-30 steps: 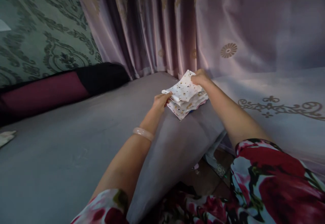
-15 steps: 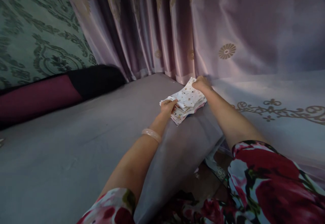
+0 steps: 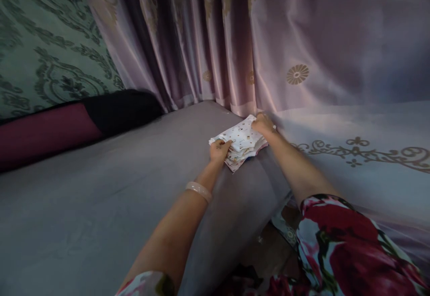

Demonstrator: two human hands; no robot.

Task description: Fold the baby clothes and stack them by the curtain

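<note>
A stack of folded white cloths with small printed spots lies near the far corner of the grey-covered bed. Pink and blue edges peek out from its lower layers. My left hand grips the stack's near left corner, thumb on top and fingers partly hidden below. At the far right end, my right hand is closed on the edge of the top cloth. A pale bangle circles my left wrist.
Pinkish-purple curtains hang right behind the bed's corner and along the right. A long black and maroon bolster rests against the green patterned wall at left. Below the bed's near right edge, the dark floor shows.
The view has shifted slightly, so the scene sits a little lower. My right hand has pressed the top cloth flatter onto the stack; both hands keep their hold.
</note>
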